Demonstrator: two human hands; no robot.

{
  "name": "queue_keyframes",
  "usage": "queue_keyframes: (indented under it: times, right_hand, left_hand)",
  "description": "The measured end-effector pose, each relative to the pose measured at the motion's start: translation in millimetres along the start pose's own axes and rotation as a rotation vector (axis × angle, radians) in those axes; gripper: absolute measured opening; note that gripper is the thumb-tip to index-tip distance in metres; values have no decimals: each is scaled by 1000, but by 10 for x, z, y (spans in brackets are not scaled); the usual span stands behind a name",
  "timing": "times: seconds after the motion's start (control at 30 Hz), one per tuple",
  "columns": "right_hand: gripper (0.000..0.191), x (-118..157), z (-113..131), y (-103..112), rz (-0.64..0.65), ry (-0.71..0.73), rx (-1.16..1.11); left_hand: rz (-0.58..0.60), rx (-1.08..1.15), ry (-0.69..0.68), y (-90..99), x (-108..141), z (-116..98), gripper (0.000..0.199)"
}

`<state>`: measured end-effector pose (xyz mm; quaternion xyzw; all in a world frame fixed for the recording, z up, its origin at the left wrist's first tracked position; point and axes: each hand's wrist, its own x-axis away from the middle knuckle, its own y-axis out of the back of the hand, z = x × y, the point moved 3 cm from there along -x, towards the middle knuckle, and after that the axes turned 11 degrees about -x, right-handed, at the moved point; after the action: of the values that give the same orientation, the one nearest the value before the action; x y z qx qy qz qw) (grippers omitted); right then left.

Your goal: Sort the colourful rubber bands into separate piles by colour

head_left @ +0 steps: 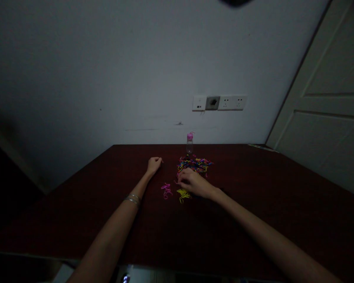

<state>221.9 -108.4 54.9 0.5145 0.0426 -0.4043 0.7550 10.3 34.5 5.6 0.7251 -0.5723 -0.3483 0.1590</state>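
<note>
Worn on the head near the flat dark red-brown counter (253, 177), the sole camera faces forward and down over the bare left hand (154, 165) and right hand (194, 183) toward a flat pale wall (120, 78).

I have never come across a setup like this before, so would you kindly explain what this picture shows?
Certainly. There is no machine here: a person's two bare hands are seen from a camera worn on that person's head, looking forward and down. On the dark reddish table lie a mixed pile of small coloured loops, a pink group and a yellow group. A clear bottle with a pink top stands behind the pile. The left hand rests with curled fingers; the right hand is above the yellow group. Whether either holds a loop is too small to tell.
</note>
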Motion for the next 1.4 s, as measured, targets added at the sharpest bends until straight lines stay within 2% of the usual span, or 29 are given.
queue_keyframes:
  times: [0.17,0.33,0.43,0.57,0.73,0.83,0.93,1.03,1.1,1.27,1.4]
  right_hand:
    - [9,-148,77,-261,97,57,53]
    - [13,-158,41,-253,131,59,66]
    - [16,-71,-22,-92,95,15,45]
    - [17,148,-237,263,-29,-87,53]
    - [21,545,-756,730,-172,-271,172]
    - [24,816,-1097,896,-228,-378,248]
    - [25,1040,-1363,941,-254,-472,292]
    - [28,1136,-1501,911,-265,-522,289]
    - [29,1133,-1527,878,-271,-547,281]
    - [31,1071,-1485,811,-230,-556,335]
    - [33,1078,-1469,799,-214,-559,358]
  left_hand:
    - [-22,30,22,25,16,-1,27]
    - [-38,9,7,30,19,3,28]
    - [-64,-6,16,25,-4,33,30]
    - [-98,-42,52,24,-41,65,31]
    - [-124,-20,145,33,-82,87,29]
    - [-103,-27,185,27,-107,86,28]
    - [-23,-101,185,9,-130,66,29]
    - [129,-190,141,-19,-136,24,30]
    - [203,-230,107,-24,-127,-15,31]
    - [299,-287,44,-28,-96,-181,25]
    - [527,-283,7,-106,-61,-390,17]
